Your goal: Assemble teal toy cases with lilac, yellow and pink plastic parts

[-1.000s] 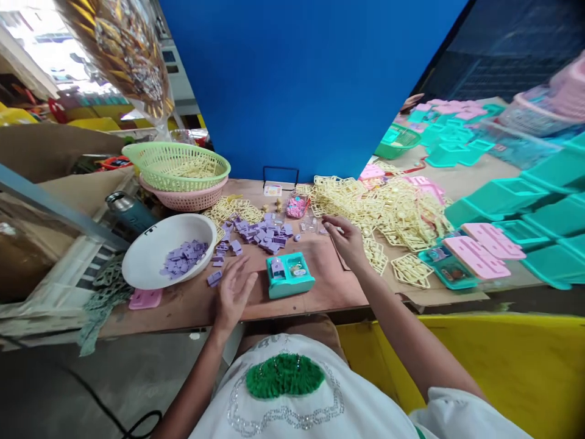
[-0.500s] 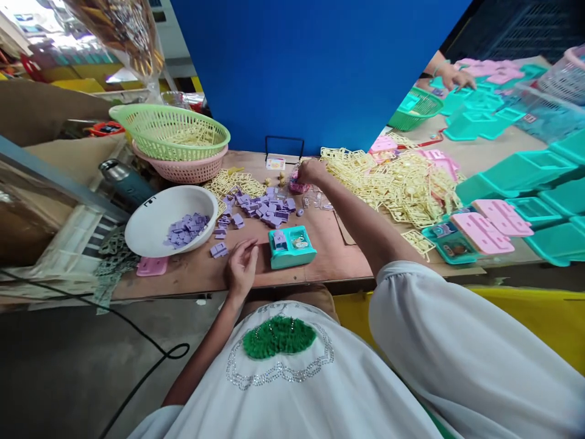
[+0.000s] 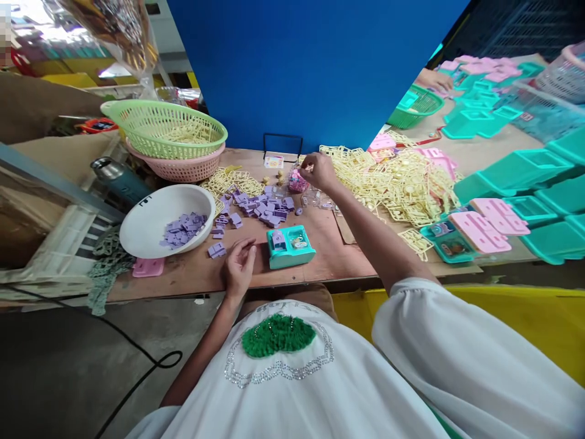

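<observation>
My left hand rests at the table's front edge, palm turned inward. Its fingers are loosely bent, apart from the thumb, with nothing in them. Just to its right sits a turquoise plastic box, with a purple piece and a small pale piece in its two top openings. Farther back, my right hand hovers at a small heap of pink and purple bits. Its fingertips are pinched together; whatever is between them is too small to make out. Clear plastic pieces lie below this hand.
Purple parts lie mid-table, and more fill a white bowl. Stacked baskets and a flask stand left. Cream frames and turquoise boxes spread right. A blue panel rises behind; another person's hand shows beyond.
My right hand has drawn up and slightly right from the heap of pink bits, which now shows more. My left hand and the turquoise box stay put. The view has shifted slightly.
</observation>
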The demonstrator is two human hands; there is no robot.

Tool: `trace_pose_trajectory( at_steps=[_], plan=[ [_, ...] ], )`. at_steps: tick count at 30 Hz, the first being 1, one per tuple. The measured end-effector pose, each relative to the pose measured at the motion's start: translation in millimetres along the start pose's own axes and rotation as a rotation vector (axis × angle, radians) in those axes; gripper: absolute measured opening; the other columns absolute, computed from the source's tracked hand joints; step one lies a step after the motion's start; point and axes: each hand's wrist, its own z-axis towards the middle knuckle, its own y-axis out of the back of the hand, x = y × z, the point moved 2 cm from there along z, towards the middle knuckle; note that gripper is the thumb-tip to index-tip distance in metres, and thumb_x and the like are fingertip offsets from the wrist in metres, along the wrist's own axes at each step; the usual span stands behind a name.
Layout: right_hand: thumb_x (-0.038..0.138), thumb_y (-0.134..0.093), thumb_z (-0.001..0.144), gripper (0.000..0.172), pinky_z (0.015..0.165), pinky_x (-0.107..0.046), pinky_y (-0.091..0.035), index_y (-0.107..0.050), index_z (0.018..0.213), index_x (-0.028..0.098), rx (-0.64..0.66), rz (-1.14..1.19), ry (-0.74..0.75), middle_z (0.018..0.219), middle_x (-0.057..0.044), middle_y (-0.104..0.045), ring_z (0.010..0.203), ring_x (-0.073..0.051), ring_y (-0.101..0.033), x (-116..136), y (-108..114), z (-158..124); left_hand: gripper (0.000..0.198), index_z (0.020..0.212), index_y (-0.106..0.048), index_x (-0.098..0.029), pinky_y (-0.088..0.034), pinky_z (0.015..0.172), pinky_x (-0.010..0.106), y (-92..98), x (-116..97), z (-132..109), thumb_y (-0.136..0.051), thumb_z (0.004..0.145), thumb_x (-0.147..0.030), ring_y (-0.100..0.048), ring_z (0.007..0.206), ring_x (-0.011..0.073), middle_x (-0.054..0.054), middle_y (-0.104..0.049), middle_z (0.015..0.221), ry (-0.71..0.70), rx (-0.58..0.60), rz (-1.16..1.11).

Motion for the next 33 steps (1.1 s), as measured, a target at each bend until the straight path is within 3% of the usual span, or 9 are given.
trace_pose_trajectory(
  at_steps=[2,5,8,10,13,18,24,29,33],
  plan=[
    [0.03,-0.065,0.089,0.017,0.092,-0.045,-0.054,-0.072,0.088,0.014,-0.093,0.397,-0.071,0.099,-0.016,-0.077,0.096,-0.029,-0.068,12,7,-25,0.038,0.112,-0.076,-0.017,-0.064,0.096,0.034,1.5,-7,0,-0.072,0.094,-0.051,-0.075,0.106,0.0214,0.012,-0.075,0.114,-0.038,-0.057,-0.014],
    [0.049,-0.079,0.082,0.032,0.081,-0.041,-0.057,-0.068,0.077,0.019,0.008,0.951,-0.059,0.083,-0.008,-0.075,0.081,-0.023,-0.069,40,7,-74,0.031,0.109,-0.079,-0.019,-0.066,0.085,0.029,0.3,-30,7,-0.076,0.093,-0.046,-0.076,0.096,0.0183,0.009,-0.076,0.11,-0.089,-0.096,-0.034],
    [0.056,-0.091,0.071,0.042,0.081,-0.039,-0.059,-0.07,0.077,0.021,0.078,1.196,-0.035,0.084,-0.005,-0.075,0.08,-0.02,-0.07,68,5,-119,0.026,0.106,-0.082,-0.021,-0.066,0.072,0.026,-9.3,-61,18,-0.078,0.091,-0.042,-0.076,0.08,0.0152,0.007,-0.078,0.105,-0.084,-0.014,-0.141],
    [0.059,-0.092,0.072,0.043,0.081,-0.038,-0.059,-0.07,0.078,0.021,0.071,1.25,-0.025,0.087,-0.004,-0.075,0.083,-0.02,-0.07,83,5,-138,0.028,0.104,-0.083,-0.02,-0.066,0.068,0.026,-19.3,-79,25,-0.083,0.087,-0.043,-0.076,0.072,0.015,0.005,-0.08,0.096,-0.045,0.061,-0.219],
    [0.062,-0.087,0.078,0.043,0.081,-0.038,-0.059,-0.07,0.078,0.023,-0.029,1.215,0.048,0.087,-0.005,-0.072,0.086,-0.021,-0.069,97,6,-155,0.032,0.1,-0.084,-0.019,-0.067,0.066,0.027,-33.7,-93,30,-0.089,0.081,-0.044,-0.077,0.068,0.0159,0.004,-0.082,0.087,0.056,0.126,-0.31],
    [0.058,-0.074,0.093,0.034,0.088,-0.044,-0.057,-0.072,0.083,0.025,-0.25,0.897,0.251,0.091,-0.008,-0.071,0.093,-0.025,-0.068,106,10,-171,0.033,0.09,-0.084,-0.019,-0.068,0.066,0.027,-39.9,-94,27,-0.093,0.074,-0.046,-0.077,0.067,0.0154,0.003,-0.082,0.085,0.148,0.137,-0.438],
    [0.058,-0.068,0.098,0.039,0.081,-0.041,-0.058,-0.072,0.08,0.024,-0.11,0.903,0.293,0.084,-0.007,-0.069,0.084,-0.023,-0.067,113,6,-176,0.026,0.087,-0.081,-0.019,-0.062,0.063,0.022,-31.5,-98,25,-0.088,0.081,-0.043,-0.073,0.066,0.0126,0.001,-0.077,0.078,0.018,0.154,-0.358],
    [0.049,-0.066,0.101,0.027,0.084,-0.042,-0.058,-0.074,0.092,0.026,-0.267,0.688,0.305,0.092,-0.008,-0.067,0.091,-0.025,-0.066,119,-4,-167,0.03,0.091,-0.076,-0.018,-0.06,0.065,0.022,-50.1,-81,32,-0.086,0.081,-0.044,-0.072,0.07,0.0129,0.001,-0.077,0.082,0.081,0.011,-0.455],
    [0.032,-0.056,0.106,0.022,0.084,-0.043,-0.057,-0.077,0.109,0.028,-0.314,0.567,0.438,0.102,-0.01,-0.068,0.097,-0.026,-0.065,118,-12,-160,0.028,0.091,-0.077,-0.017,-0.063,0.078,0.027,-56.2,-68,40,-0.087,0.078,-0.041,-0.076,0.08,0.0166,0.003,-0.079,0.086,0.148,0.007,-0.509]
  ],
)
